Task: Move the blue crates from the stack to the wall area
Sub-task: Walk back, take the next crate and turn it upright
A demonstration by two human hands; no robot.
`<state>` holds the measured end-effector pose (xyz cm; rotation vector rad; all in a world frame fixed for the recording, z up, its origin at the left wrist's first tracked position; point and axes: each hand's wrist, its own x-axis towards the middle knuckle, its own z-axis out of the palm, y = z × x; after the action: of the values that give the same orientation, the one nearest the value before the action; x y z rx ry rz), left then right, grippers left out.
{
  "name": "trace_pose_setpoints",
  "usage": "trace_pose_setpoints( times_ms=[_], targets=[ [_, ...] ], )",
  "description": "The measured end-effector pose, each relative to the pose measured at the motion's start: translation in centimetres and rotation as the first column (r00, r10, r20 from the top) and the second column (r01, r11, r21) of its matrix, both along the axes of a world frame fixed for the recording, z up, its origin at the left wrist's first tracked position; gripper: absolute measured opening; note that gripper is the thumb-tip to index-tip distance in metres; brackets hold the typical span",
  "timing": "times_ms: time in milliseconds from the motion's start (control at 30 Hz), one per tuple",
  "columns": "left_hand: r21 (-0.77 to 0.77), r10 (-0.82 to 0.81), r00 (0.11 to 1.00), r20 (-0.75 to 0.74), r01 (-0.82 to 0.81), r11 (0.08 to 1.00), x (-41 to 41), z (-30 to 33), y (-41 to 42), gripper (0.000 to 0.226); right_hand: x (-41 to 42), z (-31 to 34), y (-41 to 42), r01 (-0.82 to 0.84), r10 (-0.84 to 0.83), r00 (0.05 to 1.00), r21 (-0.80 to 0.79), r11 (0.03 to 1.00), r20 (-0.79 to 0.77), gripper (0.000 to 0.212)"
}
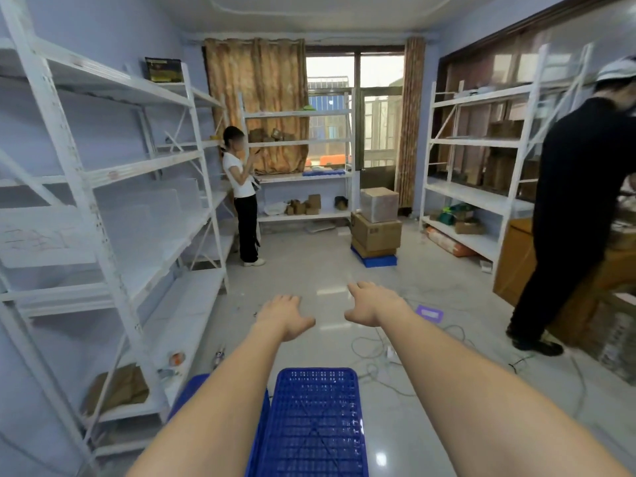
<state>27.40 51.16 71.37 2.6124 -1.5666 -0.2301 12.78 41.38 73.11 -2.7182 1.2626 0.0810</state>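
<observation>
While both arms reach forward: left hand [285,316] and right hand [373,304] are spread open, holding nothing.
Blue crate [315,425]: at 6 o'clock, below the forearms.
Handling: looks like stiff, light latticed plastic; side rims suit both hands.

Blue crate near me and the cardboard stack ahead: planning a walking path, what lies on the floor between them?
Head view: mostly bare floor; loose cables lie right of the blue crate; cardboard stack.

Open floor [309,270] down the middle. Left blocked by white shelving [113,208], right by a bent-over person [568,218] and boxes; far centre cardboard stack [377,232]; cables [375,352] near right.
</observation>
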Motion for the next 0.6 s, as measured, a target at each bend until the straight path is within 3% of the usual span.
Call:
trace_pose_setpoints(
  times_ms=[200, 333, 600],
  targets=[
    [0.062, -0.005, 1.000, 0.007, 0.005, 0.998, 0.7, -2.4, -4.7, 0.073, -1.9, -3.5, -4.6, 0.043, -0.042, 0.999, 0.062, 0.997, -0.023, 0.063],
    [0.116, -0.010, 0.998, -0.068, 0.018, 0.993, 2.2, -6.1, -8.3, 0.072, -0.6, -7.6, -8.2, 0.053, -0.043, 0.996, 0.127, 0.990, -0.078, 0.064],
    [0.227, -0.019, 0.986, -0.165, 0.057, 0.972, 8.4, -20.4, -17.3, 0.065, 6.0, -20.9, -17.0, 0.100, -0.068, 0.990, 0.284, 0.953, -0.123, 0.070]
  ],
)
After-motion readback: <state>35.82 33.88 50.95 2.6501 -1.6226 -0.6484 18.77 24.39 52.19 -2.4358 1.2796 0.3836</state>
